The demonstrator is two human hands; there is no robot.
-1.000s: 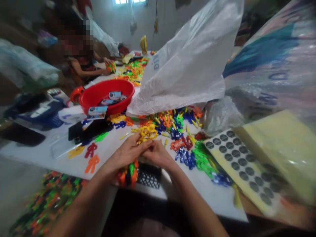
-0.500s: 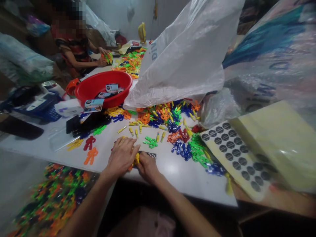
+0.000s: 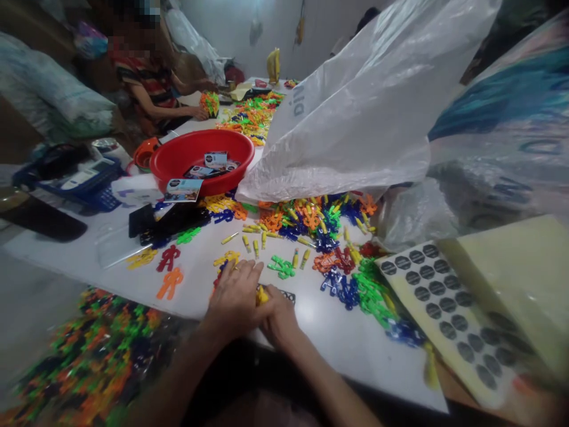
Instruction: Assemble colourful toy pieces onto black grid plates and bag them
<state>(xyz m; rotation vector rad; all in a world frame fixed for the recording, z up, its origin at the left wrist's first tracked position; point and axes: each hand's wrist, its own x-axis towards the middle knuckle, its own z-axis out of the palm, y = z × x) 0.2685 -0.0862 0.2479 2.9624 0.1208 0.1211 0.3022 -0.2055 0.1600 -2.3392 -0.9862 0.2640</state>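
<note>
My left hand (image 3: pixel 235 296) lies over a few coloured figures at the table's front edge, its fingers close together; what it grips underneath is hidden. My right hand (image 3: pixel 278 311) is closed against it around a small yellow piece (image 3: pixel 262 295). A dark strip with holes (image 3: pixel 288 296) shows just beyond the right hand's fingers. A yellow figure (image 3: pixel 226 257) peeks out past the left fingertips. A green figure (image 3: pixel 282 267) and several yellow tubes (image 3: pixel 256 248) lie on the white table (image 3: pixel 306 344) just beyond the hands.
A red basin (image 3: pixel 164 160) with printed cards stands at the back left, near a blue basket (image 3: pixel 95 190). Piled figures (image 3: pixel 311 216) lie under a white sack (image 3: pixel 347 118). Round stickers on a sheet (image 3: pixel 444 305) are at right. Another person (image 3: pixel 151 89) sits at back left.
The view has shifted, so the table's contents appear further right. My hands remain together at the table edge. The other person's one hand has moved off the coloured bundle.
</note>
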